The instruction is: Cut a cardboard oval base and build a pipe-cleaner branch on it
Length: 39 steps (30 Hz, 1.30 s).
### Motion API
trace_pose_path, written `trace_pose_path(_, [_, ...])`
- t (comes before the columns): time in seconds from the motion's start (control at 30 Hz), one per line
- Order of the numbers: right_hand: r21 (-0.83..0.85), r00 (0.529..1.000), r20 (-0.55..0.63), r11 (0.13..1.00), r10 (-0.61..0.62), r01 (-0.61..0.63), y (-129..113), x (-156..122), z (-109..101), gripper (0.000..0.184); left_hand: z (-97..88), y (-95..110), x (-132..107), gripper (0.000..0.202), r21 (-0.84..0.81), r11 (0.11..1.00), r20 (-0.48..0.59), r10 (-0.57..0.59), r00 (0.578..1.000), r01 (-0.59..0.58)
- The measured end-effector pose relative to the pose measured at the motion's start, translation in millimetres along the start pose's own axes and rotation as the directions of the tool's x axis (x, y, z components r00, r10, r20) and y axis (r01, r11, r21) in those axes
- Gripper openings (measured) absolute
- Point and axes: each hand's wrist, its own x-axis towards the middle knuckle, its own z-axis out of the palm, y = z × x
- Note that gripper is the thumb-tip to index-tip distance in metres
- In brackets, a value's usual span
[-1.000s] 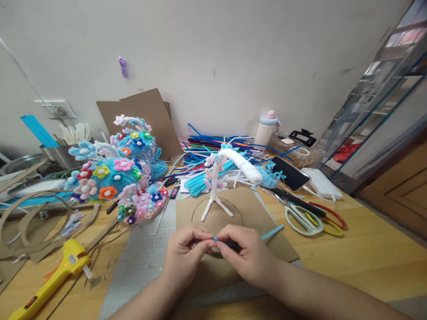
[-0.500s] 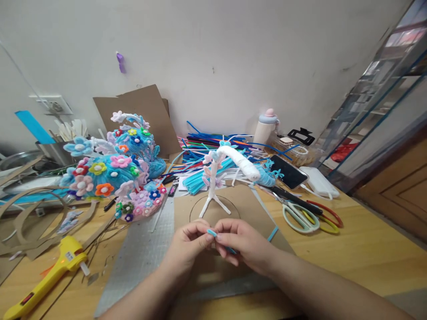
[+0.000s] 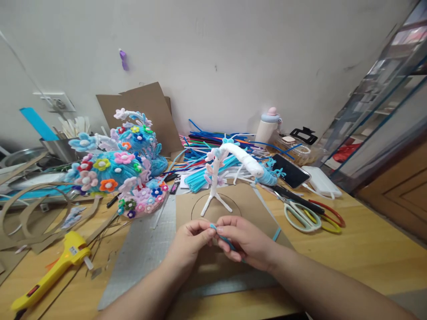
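Observation:
My left hand [image 3: 190, 238] and my right hand [image 3: 245, 240] meet over a brown cardboard sheet [image 3: 247, 202], both pinching a light blue pipe cleaner [image 3: 223, 238]. Its bent end sits between my fingertips and its far end [image 3: 276, 233] sticks out past my right hand. Just beyond my hands stands a white pipe-cleaner tree [image 3: 216, 178] with small pink and blue blossoms, on a pencilled circle on the cardboard.
A flowered blue pipe-cleaner ornament [image 3: 116, 171] stands at left, a yellow glue gun [image 3: 53, 271] nearer. A heap of coloured pipe cleaners [image 3: 207, 151], a bottle [image 3: 268, 126], a phone [image 3: 292, 171] and scissors [image 3: 305, 213] lie behind and right. A grey mat [image 3: 147, 249] underlies the cardboard.
My fingers have worked the blue pipe cleaner's end, which now bends between my fingertips. Both hands shifted slightly up and away from me.

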Motion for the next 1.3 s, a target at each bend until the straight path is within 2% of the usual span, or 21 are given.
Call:
trace_pose_path(0.3, [-0.113, 0.998, -0.054, 0.993, 0.033, -0.039, 0, 2, -3, 0.017, 3.8, 2, 0, 0.028, 0.031, 0.999, -0.002, 0.024, 1.0, -0.024])
trace_pose_path(0.37, [-0.252, 0.995, -0.103, 0.967, -0.005, -0.021, -2, 1, -4, 0.014, 3.9, 4, 0, 0.026, 0.127, 0.991, -0.015, 0.052, 0.999, -0.05])
trace_pose_path(0.4, [-0.363, 0.99, -0.128, 0.932, -0.062, 0.012, -3, 1, -4, 0.013, 3.8, 5, 0, 0.024, 0.19, 0.979, -0.021, 0.077, 0.997, -0.072])
trace_pose_path(0.47, [-0.621, 0.962, -0.145, 0.778, -0.231, 0.093, -4, -1, -4, 0.009, 3.1, 7, -1, 0.02, 0.323, 0.938, -0.032, 0.142, 0.989, -0.124])
trace_pose_path(0.53, [-0.826, 0.92, -0.085, 0.544, -0.382, 0.149, -4, -3, -5, 0.008, 2.2, 9, -1, 0.017, 0.426, 0.891, -0.038, 0.192, 0.981, -0.158])
trace_pose_path(0.6, [-0.924, 0.887, 0.004, 0.338, -0.461, 0.18, -5, -6, -7, 0.011, 1.4, 11, -1, 0.017, 0.471, 0.87, -0.044, 0.186, 0.982, -0.144])
trace_pose_path(0.63, [-0.942, 0.875, 0.056, 0.264, -0.481, 0.205, -5, -7, -8, 0.011, 1.1, 12, -1, 0.018, 0.468, 0.876, -0.049, 0.157, 0.986, -0.117])
trace_pose_path(0.77, [-0.947, 0.825, 0.242, 0.061, -0.51, 0.315, -8, -10, -14, 0.018, -0.1, 17, -1, 0.025, 0.383, 0.923, -0.047, -0.027, 0.999, 0.042])
trace_pose_path(0.83, [-0.941, 0.808, 0.292, -0.003, -0.511, 0.338, -10, -10, -16, 0.02, -1.3, 20, -1, 0.028, 0.351, 0.931, -0.01, -0.103, 0.995, 0.1])
trace_pose_path(0.97, [-0.91, 0.804, 0.369, -0.005, -0.466, 0.415, -15, -11, -19, 0.023, -5.5, 28, -4, 0.03, 0.347, 0.913, 0.105, -0.264, 0.959, 0.213])
trace_pose_path(1.1, [-0.855, 0.818, 0.481, 0.036, -0.317, 0.517, -16, -11, -17, 0.023, -10.0, 32, -6, 0.028, 0.467, 0.836, 0.24, -0.434, 0.868, 0.289])
trace_pose_path(1.17, [-0.848, 0.828, 0.495, 0.062, -0.264, 0.527, -15, -11, -14, 0.02, -10.9, 32, -8, 0.025, 0.525, 0.799, 0.26, -0.479, 0.838, 0.294])
trace_pose_path(1.23, [-0.85, 0.841, 0.485, 0.094, -0.24, 0.517, -15, -11, -11, 0.017, -10.7, 33, -9, 0.024, 0.551, 0.781, 0.257, -0.495, 0.83, 0.295])
trace_pose_path(1.3, [-0.853, 0.85, 0.464, 0.132, -0.25, 0.505, -15, -12, -10, 0.015, -9.7, 34, -10, 0.024, 0.543, 0.787, 0.247, -0.483, 0.84, 0.293])
